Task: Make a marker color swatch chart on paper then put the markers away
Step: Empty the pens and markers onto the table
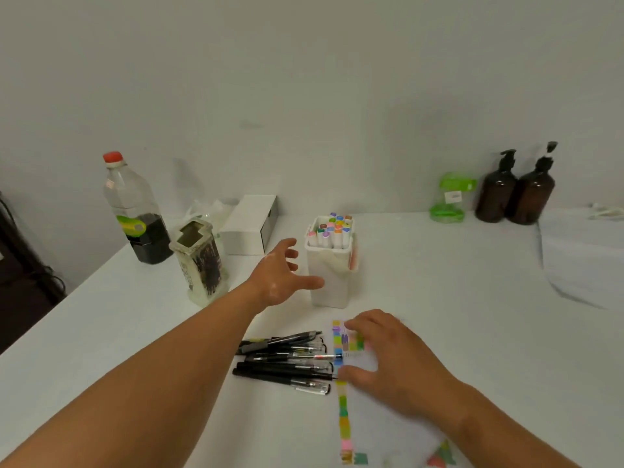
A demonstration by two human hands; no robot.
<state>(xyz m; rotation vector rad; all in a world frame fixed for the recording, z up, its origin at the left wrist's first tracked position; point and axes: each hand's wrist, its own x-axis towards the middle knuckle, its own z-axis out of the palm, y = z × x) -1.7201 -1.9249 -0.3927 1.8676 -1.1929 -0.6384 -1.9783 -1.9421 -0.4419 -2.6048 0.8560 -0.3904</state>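
A white marker box (332, 282) stands at mid-table, filled with several upright markers (332, 228) with coloured caps. My left hand (280, 273) reaches toward the box's left side with fingers spread, the thumb just short of its wall, holding nothing. On the white paper (388, 444) in front runs a column of colour swatches (343, 410). My right hand (391, 359) hovers over or rests on the paper with loosely bent fingers, covering part of the swatches and holding nothing.
Several black pens (287, 358) lie in a pile left of the swatches. A stained pen holder (201, 265), a red-capped bottle (135, 211) and a white carton (250, 224) stand at the back left. Two brown pump bottles (516, 194) and a green container (449, 197) stand back right.
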